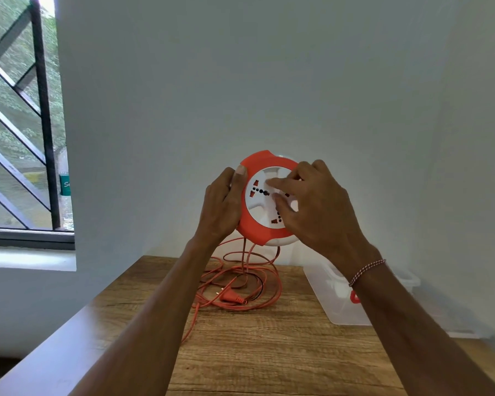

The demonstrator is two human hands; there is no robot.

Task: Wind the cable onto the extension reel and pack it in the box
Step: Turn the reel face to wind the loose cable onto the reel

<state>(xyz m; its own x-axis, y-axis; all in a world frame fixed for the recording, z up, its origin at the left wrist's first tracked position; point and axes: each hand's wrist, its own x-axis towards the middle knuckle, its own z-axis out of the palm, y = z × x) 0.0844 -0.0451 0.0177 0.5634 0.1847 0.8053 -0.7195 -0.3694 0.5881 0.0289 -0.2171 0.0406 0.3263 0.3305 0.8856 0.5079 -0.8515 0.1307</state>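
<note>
Only a cut-off "S" shows on the green label (65, 185) by the window; nothing else legible.

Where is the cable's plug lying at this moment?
In the head view the plug lies on the wooden table, within the loose orange cable coils, below the raised reel and left of the clear box.

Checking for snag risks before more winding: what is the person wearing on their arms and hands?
Both forearms are bare, with no sleeves or gloves in view. The right hand has a thin red-and-white twisted thread bracelet at the wrist. The left hand shows no rings, watch or band.
</note>
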